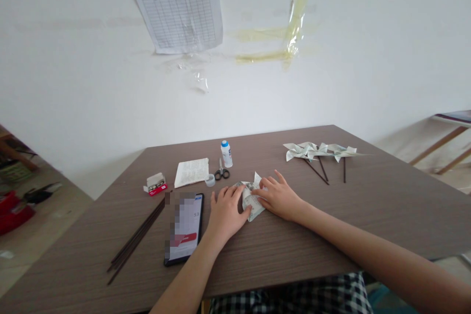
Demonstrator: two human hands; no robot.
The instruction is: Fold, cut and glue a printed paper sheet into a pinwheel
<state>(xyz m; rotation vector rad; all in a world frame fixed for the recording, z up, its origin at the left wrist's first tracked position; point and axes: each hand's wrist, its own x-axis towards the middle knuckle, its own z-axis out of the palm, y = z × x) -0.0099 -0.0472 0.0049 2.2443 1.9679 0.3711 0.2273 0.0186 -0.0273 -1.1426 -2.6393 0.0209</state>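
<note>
A paper pinwheel [253, 202], made from printed paper with its corners curled inward, lies on the table between my hands. My left hand [227, 210] holds its left side down, fingers over the top and thumb at the lower edge. From the right, my right hand [278, 197] grips a folded flap with bent fingers, the index finger raised. The pinwheel's centre is partly hidden under the fingers. Just beyond are black-handled scissors [222, 173], a roll of clear tape [210, 180] and a white bottle with a blue cap [226, 154].
Finished pinwheels [319, 151] on dark sticks lie at the back right. A stack of printed paper [191, 172] and a small red-and-white box [156, 184] are at the left. Nearer me are several dark sticks [138, 236] and a phone [187, 228]. A wall rises behind the table [312, 250].
</note>
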